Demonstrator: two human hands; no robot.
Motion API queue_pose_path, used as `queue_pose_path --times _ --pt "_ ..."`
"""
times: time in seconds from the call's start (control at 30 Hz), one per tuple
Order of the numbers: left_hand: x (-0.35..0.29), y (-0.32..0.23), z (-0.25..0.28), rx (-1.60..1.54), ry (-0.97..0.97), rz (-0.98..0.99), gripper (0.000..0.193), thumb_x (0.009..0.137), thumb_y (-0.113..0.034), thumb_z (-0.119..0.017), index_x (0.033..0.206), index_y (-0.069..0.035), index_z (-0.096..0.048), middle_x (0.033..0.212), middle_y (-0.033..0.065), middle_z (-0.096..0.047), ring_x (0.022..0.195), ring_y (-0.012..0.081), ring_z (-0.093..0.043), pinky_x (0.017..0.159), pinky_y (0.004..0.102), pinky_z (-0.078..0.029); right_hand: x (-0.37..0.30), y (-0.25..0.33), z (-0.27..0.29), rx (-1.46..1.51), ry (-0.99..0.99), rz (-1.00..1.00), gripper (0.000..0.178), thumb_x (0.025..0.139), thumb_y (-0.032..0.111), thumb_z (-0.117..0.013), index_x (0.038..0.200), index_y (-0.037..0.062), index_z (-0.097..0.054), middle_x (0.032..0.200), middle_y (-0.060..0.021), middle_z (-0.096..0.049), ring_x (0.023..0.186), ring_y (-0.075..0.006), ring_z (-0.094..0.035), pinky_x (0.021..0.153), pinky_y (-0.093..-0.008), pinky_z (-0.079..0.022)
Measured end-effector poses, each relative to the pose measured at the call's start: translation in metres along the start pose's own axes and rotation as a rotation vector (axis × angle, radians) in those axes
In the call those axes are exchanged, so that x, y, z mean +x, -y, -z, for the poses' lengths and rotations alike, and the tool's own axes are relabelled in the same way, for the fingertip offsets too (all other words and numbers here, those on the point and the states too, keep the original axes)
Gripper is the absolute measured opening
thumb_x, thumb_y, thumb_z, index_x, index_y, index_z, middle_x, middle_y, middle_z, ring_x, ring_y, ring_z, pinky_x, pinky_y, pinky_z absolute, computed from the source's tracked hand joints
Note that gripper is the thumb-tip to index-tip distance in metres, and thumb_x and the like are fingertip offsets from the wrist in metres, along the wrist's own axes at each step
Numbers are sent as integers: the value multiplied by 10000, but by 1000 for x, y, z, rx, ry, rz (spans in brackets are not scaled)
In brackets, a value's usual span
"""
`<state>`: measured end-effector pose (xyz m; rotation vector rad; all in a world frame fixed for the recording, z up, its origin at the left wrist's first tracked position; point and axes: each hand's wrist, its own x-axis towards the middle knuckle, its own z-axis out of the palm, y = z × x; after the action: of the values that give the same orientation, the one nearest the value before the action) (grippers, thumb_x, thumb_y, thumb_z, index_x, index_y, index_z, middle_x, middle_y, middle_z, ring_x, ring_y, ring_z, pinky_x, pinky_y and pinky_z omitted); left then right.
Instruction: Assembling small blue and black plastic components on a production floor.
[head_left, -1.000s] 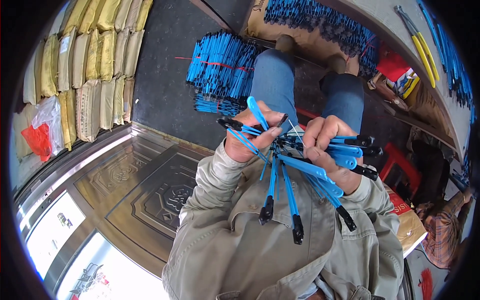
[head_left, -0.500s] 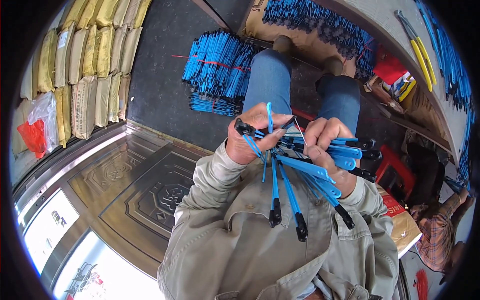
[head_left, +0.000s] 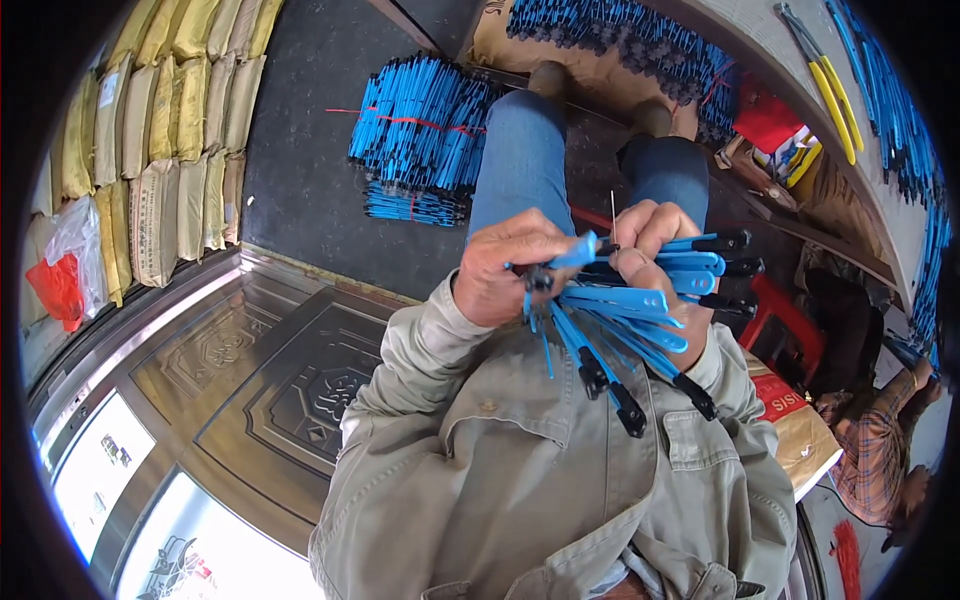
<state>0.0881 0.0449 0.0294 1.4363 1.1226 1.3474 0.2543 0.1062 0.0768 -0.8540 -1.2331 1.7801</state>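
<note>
In front of my chest, my left hand is closed around one or more narrow blue strips with black end pieces. One blurred blue strip points from it toward my other fingers. My right hand is closed on a fanned bunch of blue strips, flat ones with small holes among them, several ending in black pieces. A thin needle-like rod stands up from its pinched fingertips, beside the strip's black tip. The fingers hide where the rod meets the black tip.
Tied stacks of blue strips lie on the dark floor beyond my left leg. More strips fill a carton ahead. Yellow-handled pliers lie on the bench at right. Wrapped packages are piled at left. Another person in a checked shirt is at far right.
My left hand has brought its strip rightward, against my right fingertips. The thin rod has swung from slanting to nearly upright. The hanging strips have shifted right, and the whole view slightly left.
</note>
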Motion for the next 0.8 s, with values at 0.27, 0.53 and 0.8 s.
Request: queue_pose_path --times 0.27,0.53,0.8 --pt "-4 13 10 -710 -115 275 297 755 -61 -659 1042 9 -626 864 121 -613 733 210 -572 696 264 -458 17 5 1 175 42 -39 126 767 20 -589 718 49 -476 937 -142 -579 746 -159 -516 648 -264 -431" --pt "3 -20 7 -543 -122 385 281 758 -101 -690 1016 2 -642 870 142 -645 742 207 -619 690 240 -484 19 6 -11 186 46 12 51 795 0 -557 773 21 -516 920 -121 -588 738 -145 -532 634 -246 -441" --pt "21 -13 22 -307 -90 231 150 733 -7 -636 879 -4 -666 687 60 -638 596 121 -544 579 219 -440 52 7 -30 -7 258 -61 105 791 76 -605 840 -4 -556 980 -66 -544 737 -124 -481 667 -234 -404"
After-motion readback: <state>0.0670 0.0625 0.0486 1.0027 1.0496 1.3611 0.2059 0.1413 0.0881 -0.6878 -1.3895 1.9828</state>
